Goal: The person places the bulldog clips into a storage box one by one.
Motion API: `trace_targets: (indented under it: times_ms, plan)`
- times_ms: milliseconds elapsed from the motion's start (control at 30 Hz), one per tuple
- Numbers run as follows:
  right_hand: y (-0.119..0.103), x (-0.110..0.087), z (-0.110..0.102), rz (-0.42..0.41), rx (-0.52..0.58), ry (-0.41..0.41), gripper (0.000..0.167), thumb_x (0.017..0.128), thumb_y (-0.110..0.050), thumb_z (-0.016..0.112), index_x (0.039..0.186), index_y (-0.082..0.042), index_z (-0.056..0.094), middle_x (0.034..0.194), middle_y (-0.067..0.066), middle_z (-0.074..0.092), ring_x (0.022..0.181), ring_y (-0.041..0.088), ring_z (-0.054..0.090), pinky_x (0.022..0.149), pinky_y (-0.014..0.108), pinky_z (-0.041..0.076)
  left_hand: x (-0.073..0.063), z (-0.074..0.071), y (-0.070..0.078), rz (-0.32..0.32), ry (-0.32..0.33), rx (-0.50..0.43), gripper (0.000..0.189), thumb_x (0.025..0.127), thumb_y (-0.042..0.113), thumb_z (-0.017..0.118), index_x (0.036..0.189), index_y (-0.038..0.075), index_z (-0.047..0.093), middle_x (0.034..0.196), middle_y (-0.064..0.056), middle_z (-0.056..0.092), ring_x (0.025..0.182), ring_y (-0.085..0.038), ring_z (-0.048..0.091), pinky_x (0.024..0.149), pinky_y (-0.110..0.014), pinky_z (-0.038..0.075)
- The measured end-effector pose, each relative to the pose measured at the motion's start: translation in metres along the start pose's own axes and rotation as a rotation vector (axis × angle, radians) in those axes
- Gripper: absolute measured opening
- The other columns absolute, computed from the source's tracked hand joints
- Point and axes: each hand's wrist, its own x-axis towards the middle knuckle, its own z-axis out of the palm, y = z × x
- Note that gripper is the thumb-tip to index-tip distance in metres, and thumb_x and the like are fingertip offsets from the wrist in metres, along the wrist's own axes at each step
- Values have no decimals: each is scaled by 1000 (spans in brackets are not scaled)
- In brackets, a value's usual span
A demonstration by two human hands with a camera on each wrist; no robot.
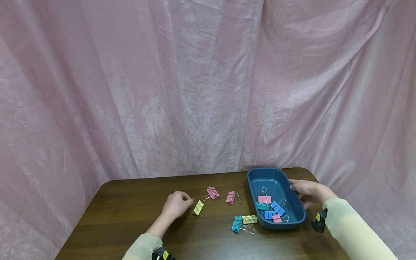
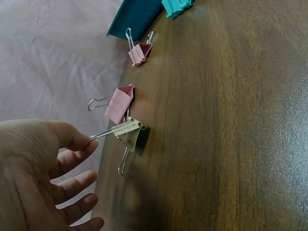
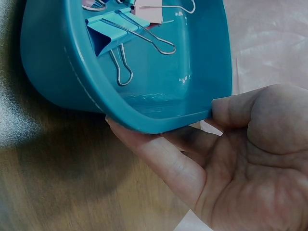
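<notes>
With thumb and index finger, my left hand pinches a wire handle of a yellow binder clip. In the left wrist view the yellow clip's body sticks out past the fingertips, its other handle pointing down. At the right, my right hand grips the side of a blue tray, thumb at the rim and fingers beneath, as the right wrist view shows. Pink, teal and blue binder clips lie inside the tray, among them a pink one and a blue one.
Two pink binder clips, one near the left hand and one farther right, lie on the brown wooden table. A teal clip and another yellow clip lie left of the tray. A pink curtain hangs behind.
</notes>
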Motion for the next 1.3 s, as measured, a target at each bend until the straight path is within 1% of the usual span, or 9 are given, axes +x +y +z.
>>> trace_targets:
  times_ms: [100,300,400,533,667,733,933,1133,1300]
  plan:
    - [0,0,1,3,-2,6,59,109,-12,33,163,-7,10,127,34,50,78,39,71,68,48,61,-1,-2,0,7,-2,-9,13,85,25,74,73,21,73,87,6,71,72,-14,54,61,-33,46]
    - [1,1,1,2,-1,23,58,109,-12,35,162,-7,11,122,32,54,78,39,72,68,48,61,-2,-4,0,19,-10,-16,13,85,24,74,72,21,73,90,6,72,73,-14,54,61,-32,46]
    - [1,2,2,-3,11,21,59,110,-13,35,163,-7,10,127,35,50,81,39,71,69,50,61,-3,-6,1,18,-15,-27,13,85,24,73,73,20,73,91,6,72,75,-14,55,62,-33,46]
    - [2,0,3,-11,20,20,60,110,-14,35,163,-8,7,135,38,44,83,40,70,70,51,61,-4,-8,4,17,-1,-30,14,85,26,74,72,21,73,99,6,73,87,-19,60,67,-35,48]
    - [2,-1,3,-15,13,23,60,110,-13,35,163,-8,8,136,39,43,83,40,70,70,52,61,-6,-11,7,32,17,-34,15,86,26,75,72,21,74,111,0,74,102,-28,64,75,-41,51]
    - [2,-1,4,-15,5,26,60,110,-13,35,163,-8,8,136,39,44,82,40,71,69,52,61,-7,-13,9,37,23,-36,14,85,26,75,72,22,74,114,-2,73,108,-32,64,79,-44,52]
    - [2,-1,3,-21,2,26,60,109,-13,35,163,-8,10,135,39,46,82,41,71,68,52,60,-8,-18,13,73,48,-61,11,84,22,73,73,21,76,113,-2,73,113,-33,64,87,-48,52]
    - [1,-1,2,-30,16,6,58,109,-11,33,162,-5,10,127,36,51,82,41,71,67,54,60,-8,-24,19,75,48,-114,14,86,21,71,73,23,75,114,-3,70,115,-31,62,93,-48,50]
    - [1,-1,2,-34,26,1,58,109,-11,32,162,-6,10,127,36,50,83,42,70,68,54,60,-8,-30,26,103,62,-155,13,87,21,70,75,20,76,114,-5,70,116,-32,61,97,-49,48]
